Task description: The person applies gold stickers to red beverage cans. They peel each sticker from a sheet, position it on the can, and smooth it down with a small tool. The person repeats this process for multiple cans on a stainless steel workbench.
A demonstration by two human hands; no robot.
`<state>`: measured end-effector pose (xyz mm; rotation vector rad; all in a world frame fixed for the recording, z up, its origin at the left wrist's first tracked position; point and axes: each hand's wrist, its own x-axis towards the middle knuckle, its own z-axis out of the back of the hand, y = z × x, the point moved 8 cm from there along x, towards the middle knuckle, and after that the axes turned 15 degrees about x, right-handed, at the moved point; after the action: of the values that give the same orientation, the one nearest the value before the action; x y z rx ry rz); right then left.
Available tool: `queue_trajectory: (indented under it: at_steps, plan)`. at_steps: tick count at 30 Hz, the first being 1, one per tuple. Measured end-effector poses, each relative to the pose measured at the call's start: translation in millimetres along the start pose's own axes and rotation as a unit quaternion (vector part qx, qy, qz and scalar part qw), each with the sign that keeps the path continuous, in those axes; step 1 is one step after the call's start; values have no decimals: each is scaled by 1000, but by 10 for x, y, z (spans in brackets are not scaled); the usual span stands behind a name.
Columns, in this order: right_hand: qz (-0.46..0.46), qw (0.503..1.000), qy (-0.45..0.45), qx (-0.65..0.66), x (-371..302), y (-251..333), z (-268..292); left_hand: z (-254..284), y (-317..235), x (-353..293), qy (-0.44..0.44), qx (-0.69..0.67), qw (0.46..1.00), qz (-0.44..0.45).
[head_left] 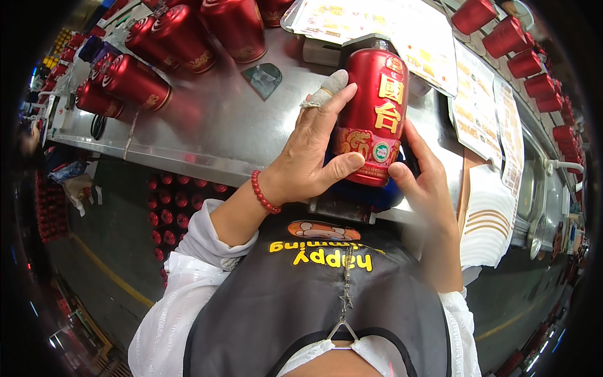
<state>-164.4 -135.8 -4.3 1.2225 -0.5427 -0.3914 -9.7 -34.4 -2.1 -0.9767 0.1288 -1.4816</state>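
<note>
A glossy red bottle (375, 81) with gold lettering and a gold-patterned lower band lies before me, its neck pointing away. A small round green-and-white sticker (381, 151) shows near its base. My left hand (308, 141) holds the bottle's left side, thumb near the base; its index finger wears a whitish wrap (326, 88). On the right side my right hand (424, 166) grips it, thumb at the lower edge and the other fingers partly hidden behind. A dark blue support (367, 196) sits beneath the bottle, mostly covered.
Several red bottles (235, 28) stand on the metal table (207, 135) at the far left, near a dark flat piece (262, 80). Sheets of gold labels (427, 34) lie at the back right, beside white backing paper (487, 220). Red bottles (524, 66) line a conveyor on the right.
</note>
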Motion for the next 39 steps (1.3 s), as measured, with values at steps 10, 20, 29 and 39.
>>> queue_trajectory:
  at_steps: [10, 20, 29, 39]
  plan:
    - [-5, 1000, -7, -2, -27, -67, 16, -4, -13, -6, 5, 2, 1000, 3]
    - [-3, 1000, -10, 16, -38, -103, 3, -23, -8, 7, 4, 6, 1000, 10]
    - [5, 1000, 0, 10, -29, -62, -3, -31, 3, -2, 9, -3, 1000, 13]
    - [-15, 999, 5, 31, -36, -121, 7, -35, 31, -11, 17, -47, 998, 43]
